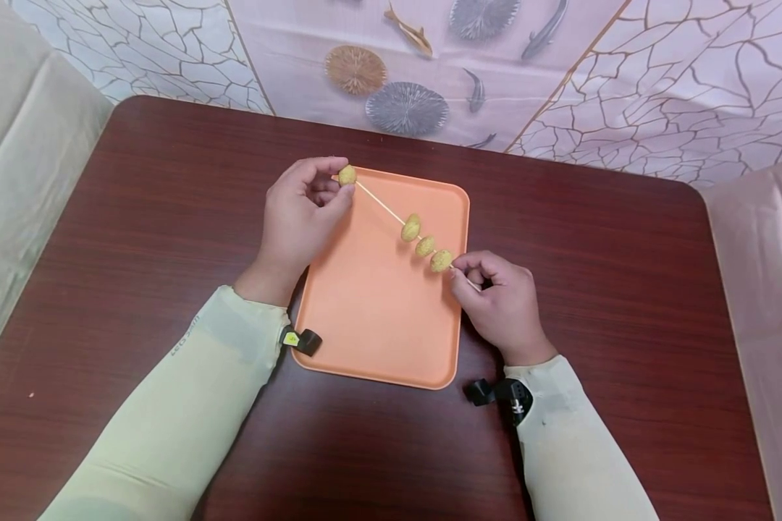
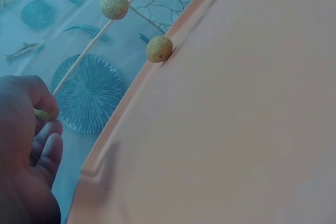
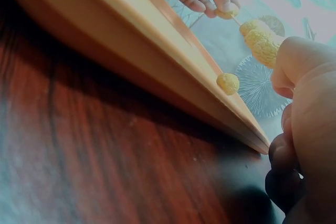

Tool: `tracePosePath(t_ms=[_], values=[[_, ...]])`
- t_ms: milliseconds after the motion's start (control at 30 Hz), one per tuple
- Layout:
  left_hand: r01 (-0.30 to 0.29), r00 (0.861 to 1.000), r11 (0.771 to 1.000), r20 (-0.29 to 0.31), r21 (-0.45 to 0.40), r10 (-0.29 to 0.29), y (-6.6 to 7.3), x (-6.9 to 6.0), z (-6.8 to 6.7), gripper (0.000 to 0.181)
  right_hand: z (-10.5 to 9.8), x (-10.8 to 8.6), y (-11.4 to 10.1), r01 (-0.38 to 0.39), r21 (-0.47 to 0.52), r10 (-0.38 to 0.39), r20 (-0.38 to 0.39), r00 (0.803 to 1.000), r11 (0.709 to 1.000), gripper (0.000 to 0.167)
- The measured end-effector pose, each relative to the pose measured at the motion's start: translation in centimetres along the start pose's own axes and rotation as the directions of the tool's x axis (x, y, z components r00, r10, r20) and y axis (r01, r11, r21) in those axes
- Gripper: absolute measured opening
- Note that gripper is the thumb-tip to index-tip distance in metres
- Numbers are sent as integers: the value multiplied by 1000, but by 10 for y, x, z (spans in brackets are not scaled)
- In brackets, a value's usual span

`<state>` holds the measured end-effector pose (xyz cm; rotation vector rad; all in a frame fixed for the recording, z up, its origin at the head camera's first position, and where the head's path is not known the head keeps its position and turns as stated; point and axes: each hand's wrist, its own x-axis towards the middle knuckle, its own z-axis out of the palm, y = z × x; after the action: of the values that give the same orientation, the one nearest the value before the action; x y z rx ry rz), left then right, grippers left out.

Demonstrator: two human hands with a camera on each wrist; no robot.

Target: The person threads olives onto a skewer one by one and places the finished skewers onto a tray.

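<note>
Yellow balls [image 1: 424, 247], three threaded, line the skewer [image 1: 379, 202] the right hand [image 1: 505, 304] pinches; left hand [image 1: 301, 211] pinches a fourth [image 1: 347, 175], one loose ball [image 2: 159, 49] seemingly left.

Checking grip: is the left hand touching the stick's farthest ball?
Touching: the head view shows the left hand pinching that ball between finger and thumb.

We note at mid-frame a smooth, plastic-looking tray [image 1: 378, 325], rough, wrinkled balls [image 1: 441, 260] and a wood-like skewer [image 1: 379, 201]; lower, a glossy wood-grain tabletop [image 1: 365, 449] and cloth sleeves [image 1: 169, 412].
</note>
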<state>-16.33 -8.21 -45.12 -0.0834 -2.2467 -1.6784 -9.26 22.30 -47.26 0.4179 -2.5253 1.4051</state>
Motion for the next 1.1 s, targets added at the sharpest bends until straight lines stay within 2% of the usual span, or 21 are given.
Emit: tracePosePath(t_ms=[200,433,800,933,1100], values=[[-24,1000,999,-5,26,24,0,-1,0,30,0,0,-1,1,-6,-1,3,1000,1000,5],[-116,993,986,23,116,115,0,-4,1,26,-1,0,-2,-11,-27,11,10,1000,1000,5],[-152,988,971,40,186,147,2,-6,1,24,-1,0,-1,-10,-21,11,19,1000,1000,5],[-177,984,963,56,201,169,4,-7,2,22,-1,0,-1,-9,-15,9,21,1000,1000,6],[-180,983,962,52,206,173,5,-8,4,22,-1,-1,-1,-3,-7,3,17,1000,1000,5]])
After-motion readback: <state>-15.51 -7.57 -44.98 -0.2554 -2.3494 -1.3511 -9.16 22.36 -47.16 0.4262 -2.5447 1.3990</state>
